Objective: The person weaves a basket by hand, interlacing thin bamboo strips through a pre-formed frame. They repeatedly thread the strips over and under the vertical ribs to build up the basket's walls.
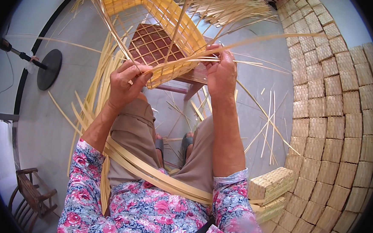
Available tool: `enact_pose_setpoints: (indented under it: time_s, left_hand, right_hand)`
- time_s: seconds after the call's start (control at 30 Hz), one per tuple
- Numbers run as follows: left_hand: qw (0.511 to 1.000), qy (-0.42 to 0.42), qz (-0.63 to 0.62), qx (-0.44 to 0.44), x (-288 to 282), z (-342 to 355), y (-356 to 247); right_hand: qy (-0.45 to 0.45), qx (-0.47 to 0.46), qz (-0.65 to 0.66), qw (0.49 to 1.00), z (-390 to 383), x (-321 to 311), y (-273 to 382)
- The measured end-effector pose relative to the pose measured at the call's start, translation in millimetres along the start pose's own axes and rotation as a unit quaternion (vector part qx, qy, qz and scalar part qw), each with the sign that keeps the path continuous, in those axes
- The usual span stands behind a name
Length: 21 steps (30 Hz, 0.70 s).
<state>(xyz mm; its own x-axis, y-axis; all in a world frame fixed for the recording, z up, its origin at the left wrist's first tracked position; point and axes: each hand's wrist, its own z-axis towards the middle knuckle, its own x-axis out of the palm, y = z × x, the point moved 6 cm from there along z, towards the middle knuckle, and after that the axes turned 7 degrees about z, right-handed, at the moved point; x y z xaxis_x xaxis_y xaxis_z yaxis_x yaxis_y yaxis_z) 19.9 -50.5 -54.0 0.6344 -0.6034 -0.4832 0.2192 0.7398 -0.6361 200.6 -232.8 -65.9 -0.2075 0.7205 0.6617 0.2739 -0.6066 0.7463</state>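
A yellow woven bamboo basket frame (167,17) with an open lattice and long loose splints rests on a dark red wooden stool (193,77), tilted toward me. My left hand (129,76) pinches thin strips at the basket's near left corner. My right hand (218,71), higher at the right end of the near side, is closed on several strips that run out past it to the right. Long pale bamboo strips (157,178) lie across my lap.
Splints (231,10) lie heaped beyond the basket and scattered on the grey floor (50,112). A black round stand base (49,69) is at left, a wooden chair (33,184) at lower left. Stacked woven blocks (326,138) fill the right side, two more (267,185) beside my right arm.
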Motion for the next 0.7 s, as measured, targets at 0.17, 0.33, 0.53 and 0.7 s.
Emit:
enact_pose_setpoints:
  time_s: [0.17,0.33,0.53,0.7]
  left_hand:
    - [0.998,-0.047,0.012,0.046,-2,-6,-2]
    - [0.998,-0.064,-0.007,-0.018,-2,-4,-2]
    - [0.992,0.046,-0.058,-0.097,2,6,14]
    - [0.986,0.147,-0.040,-0.075,-2,16,19]
  right_hand:
    - [-0.019,0.017,-0.005,1.000,4,-4,-5]
    - [-0.030,0.006,0.034,0.999,7,-6,-10]
    - [0.007,-0.116,-0.145,0.983,-14,5,6]
    - [0.039,-0.173,-0.252,0.951,-27,7,15]
